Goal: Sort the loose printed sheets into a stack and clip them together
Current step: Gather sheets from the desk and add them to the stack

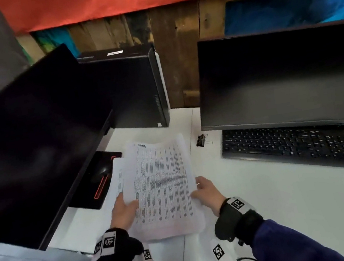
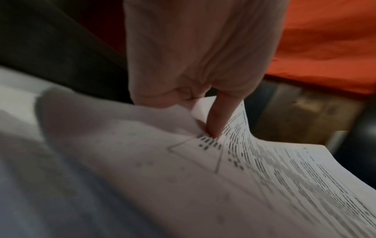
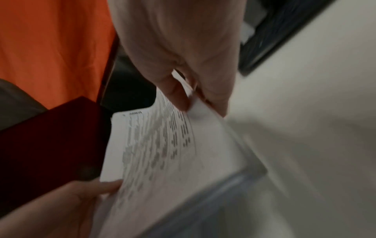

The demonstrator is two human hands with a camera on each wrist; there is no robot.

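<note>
Head view: sheets (image 1: 162, 186) held just above the white bench (image 1: 292, 201), between two dark monitors, printed side up; a second sheet pokes out past the left edge, so the stack is not yet square.
Left hand (image 1: 124, 211): grips the left edge of the sheets, thumb on top.
Right hand (image 1: 207, 192): pinches the right edge, fingers curled under.
Clip (image 1: 201, 140): a small black binder clip lies on the bench beyond the sheets, just left of the keyboard (image 1: 290, 147), untouched.
Left wrist view: the thumb presses into the print and the paper (image 2: 264, 185) buckles around it; the picture is blurred, and the fingers beneath are hidden.
Right wrist view: thumb (image 3: 177, 95) and fingers clamp the paper edge; the far corner fans slightly; the other hand (image 3: 67, 201) shows at the lower left on the opposite edge.
Step in hand, as I judge it: squaring the pile before clipping.
Doing it well: loosen both grips a little, stand the sheets on one edge and tap them on the bench until the stray sheet drops in line; then hold with one hand and fetch the clip with the other.
Risk: too hard a pinch creases the paper.
</note>
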